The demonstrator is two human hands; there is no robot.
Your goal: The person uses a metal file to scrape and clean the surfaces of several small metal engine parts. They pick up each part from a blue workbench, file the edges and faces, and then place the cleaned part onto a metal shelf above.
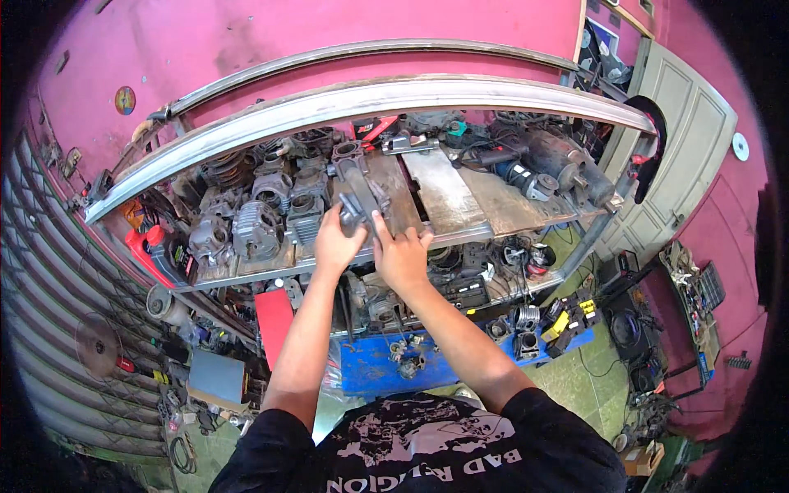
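Note:
My left hand is closed on a small grey metal part, pinched at its near side above the bench's front edge. Close beside it, my right hand grips the near end of a long, flat grey bar, the index finger stretched along it. The bar points away from me and lies against or just over the metal part; exact contact cannot be made out. My right palm hides the bar's near end. Beyond its far end stands a greasy engine cylinder.
Several engine cylinders and casings crowd the bench's left side. A metal rail crosses above the bench. A red-capped black bottle stands at the left corner, an angle grinder to the right. Below is a blue surface with parts.

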